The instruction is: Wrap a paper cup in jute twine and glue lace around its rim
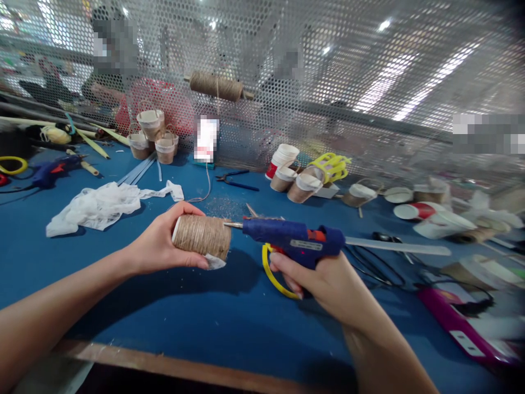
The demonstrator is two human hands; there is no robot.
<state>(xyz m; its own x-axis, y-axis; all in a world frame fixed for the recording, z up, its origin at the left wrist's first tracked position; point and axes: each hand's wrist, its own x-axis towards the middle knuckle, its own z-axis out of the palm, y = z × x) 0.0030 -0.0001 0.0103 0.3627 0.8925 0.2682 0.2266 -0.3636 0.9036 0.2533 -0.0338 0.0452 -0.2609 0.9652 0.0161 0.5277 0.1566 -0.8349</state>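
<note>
Lying sideways in my left hand [162, 243] is a paper cup wrapped in brown twine [202, 235], its white rim toward my palm. A small piece of white lace [215, 261] hangs from its lower right side, near my thumb. My right hand [315, 273] grips a blue glue gun [283, 232] with a clear glue stick [397, 245] poking out of its back. The metal nozzle is at the cup's right end; whether it touches, I cannot tell. Below the gun, partly hidden, lie scissors with yellow handles [268, 273].
White lace [98, 205] lies heaped at the left, near a second glue gun [55, 169]. Small twine-wrapped baskets [139, 145], pliers [238, 180] and more cups [305, 187] stand or lie toward the mesh panel [254, 49]. Cables and a purple power strip [455, 323] occupy the right.
</note>
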